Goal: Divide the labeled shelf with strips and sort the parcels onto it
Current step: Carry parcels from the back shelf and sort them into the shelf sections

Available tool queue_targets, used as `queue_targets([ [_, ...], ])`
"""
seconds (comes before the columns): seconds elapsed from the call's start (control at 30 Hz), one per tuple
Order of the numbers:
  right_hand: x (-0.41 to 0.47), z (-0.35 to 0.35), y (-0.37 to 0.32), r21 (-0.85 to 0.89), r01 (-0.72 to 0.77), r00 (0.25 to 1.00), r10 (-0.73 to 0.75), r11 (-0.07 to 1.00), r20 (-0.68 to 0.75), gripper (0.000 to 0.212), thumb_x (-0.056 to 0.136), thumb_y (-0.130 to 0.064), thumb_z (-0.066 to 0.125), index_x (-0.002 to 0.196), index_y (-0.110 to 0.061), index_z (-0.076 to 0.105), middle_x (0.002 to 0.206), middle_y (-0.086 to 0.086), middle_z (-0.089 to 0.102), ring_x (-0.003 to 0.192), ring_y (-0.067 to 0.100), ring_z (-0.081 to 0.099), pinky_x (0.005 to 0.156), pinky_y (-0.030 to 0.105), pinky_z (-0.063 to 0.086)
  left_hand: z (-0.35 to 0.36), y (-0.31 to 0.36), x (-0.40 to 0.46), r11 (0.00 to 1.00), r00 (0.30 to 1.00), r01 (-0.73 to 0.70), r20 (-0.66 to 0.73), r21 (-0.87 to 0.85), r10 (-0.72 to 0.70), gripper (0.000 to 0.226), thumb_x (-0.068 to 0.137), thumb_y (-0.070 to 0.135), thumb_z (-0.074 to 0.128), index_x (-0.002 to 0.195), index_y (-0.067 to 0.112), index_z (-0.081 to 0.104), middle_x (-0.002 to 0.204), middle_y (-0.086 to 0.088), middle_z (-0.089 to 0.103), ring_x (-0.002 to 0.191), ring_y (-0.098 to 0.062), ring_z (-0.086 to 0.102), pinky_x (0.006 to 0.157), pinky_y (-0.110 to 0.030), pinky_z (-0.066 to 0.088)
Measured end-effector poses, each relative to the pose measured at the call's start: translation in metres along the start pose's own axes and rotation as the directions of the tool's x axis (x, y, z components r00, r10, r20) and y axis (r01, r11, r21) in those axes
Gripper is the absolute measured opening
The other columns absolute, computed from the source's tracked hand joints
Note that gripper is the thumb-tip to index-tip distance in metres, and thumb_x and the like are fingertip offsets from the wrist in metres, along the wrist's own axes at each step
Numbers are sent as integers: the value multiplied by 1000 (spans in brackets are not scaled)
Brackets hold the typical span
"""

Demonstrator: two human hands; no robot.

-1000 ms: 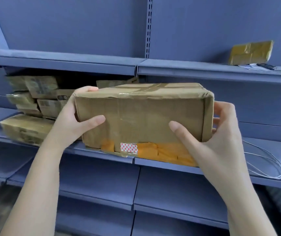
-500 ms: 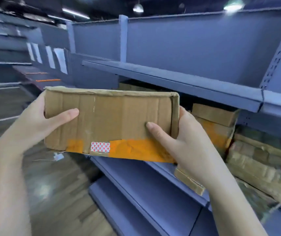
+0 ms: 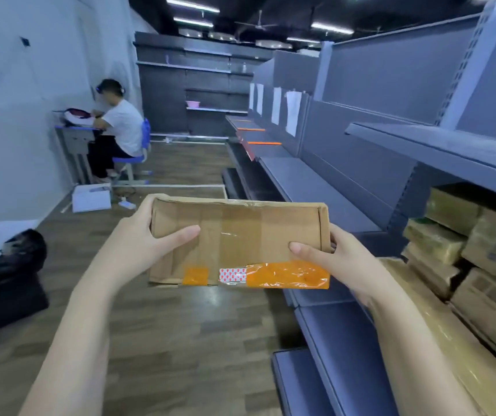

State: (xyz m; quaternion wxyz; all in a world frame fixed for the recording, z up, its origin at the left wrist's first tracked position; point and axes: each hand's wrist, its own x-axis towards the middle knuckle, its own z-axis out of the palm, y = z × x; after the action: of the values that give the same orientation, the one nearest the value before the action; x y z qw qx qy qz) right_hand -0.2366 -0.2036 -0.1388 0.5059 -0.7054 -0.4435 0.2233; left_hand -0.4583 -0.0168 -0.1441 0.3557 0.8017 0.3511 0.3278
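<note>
bare forearms, no sleeves, short unpainted nails

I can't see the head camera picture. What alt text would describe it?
Two bare hands, left hand and right hand, hold a cardboard parcel with orange tape over a wooden floor. Stacked parcels fill grey shelving on the right; a seated person works at a distant desk.

The brown cardboard parcel [image 3: 240, 232] carries glossy orange tape [image 3: 285, 274] along its lower edge and a white sticker patterned with red arrows [image 3: 232, 275]. The metal shelving [image 3: 345, 181] is blue-grey; distant shelf edges bear orange strips [image 3: 264, 142]. The plank floor [image 3: 180, 340] is dark wood-grained brown.
</note>
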Motion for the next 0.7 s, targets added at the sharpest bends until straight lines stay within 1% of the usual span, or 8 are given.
queue_targets([
  [0.07,38,9,11,43,3,999,-5,999,46,27,80,-25,72,101,-36,58,97,-16,68,83,-7,63,63,7,48,1,-16,23,1000,999,26,-22,5,-26,65,54,75,63,110,48,45,93,21,65,94,-2,58,77,-25,46],
  [0.1,57,14,16,50,0,998,-3,999,61,27,80,-26,72,101,-36,58,99,-14,68,87,-4,64,68,10,50,2,-23,36,999,999,33,-34,11,-33,67,53,76,64,111,48,45,94,21,65,96,-5,59,80,-30,48],
  [0.2,117,30,29,78,2,997,-8,997,76,31,78,-31,72,105,-37,58,103,-13,69,96,6,65,86,29,52,2,-42,75,998,994,43,-100,38,-39,68,56,71,63,115,44,45,98,23,63,99,-9,59,85,-36,49],
  [0.3,180,50,35,134,36,996,-47,990,78,32,79,-31,71,107,-36,58,101,-14,69,93,3,65,87,30,53,-1,-62,121,997,982,43,-184,63,-30,71,58,68,63,120,41,43,101,25,60,102,-12,58,86,-37,48],
  [0.37,226,63,40,167,60,994,-74,984,80,35,79,-31,70,112,-34,58,104,-12,69,95,5,66,86,30,53,-2,-77,159,997,975,39,-219,62,-24,74,58,66,63,123,40,42,102,27,58,102,-10,56,82,-34,47],
  [0.5,339,86,60,217,99,990,-117,971,75,32,81,-34,66,112,-35,58,107,-10,68,99,10,65,84,32,53,5,-117,251,998,954,22,-301,51,-5,71,59,63,64,121,39,42,98,32,55,90,4,54,70,-16,42],
  [0.6,423,100,73,261,106,986,-135,960,98,27,86,-33,60,113,-38,56,103,-15,67,94,4,64,71,22,52,18,-149,316,1000,945,29,-327,12,-23,66,64,54,70,121,38,39,99,34,51,88,11,50,67,-11,39],
  [0.7,517,116,78,232,126,984,-150,965,92,33,88,-33,59,121,-36,53,109,-15,63,99,4,60,78,22,50,21,-174,395,997,942,78,-327,2,-73,63,65,50,74,116,43,37,97,34,52,86,16,50,68,-9,40],
])
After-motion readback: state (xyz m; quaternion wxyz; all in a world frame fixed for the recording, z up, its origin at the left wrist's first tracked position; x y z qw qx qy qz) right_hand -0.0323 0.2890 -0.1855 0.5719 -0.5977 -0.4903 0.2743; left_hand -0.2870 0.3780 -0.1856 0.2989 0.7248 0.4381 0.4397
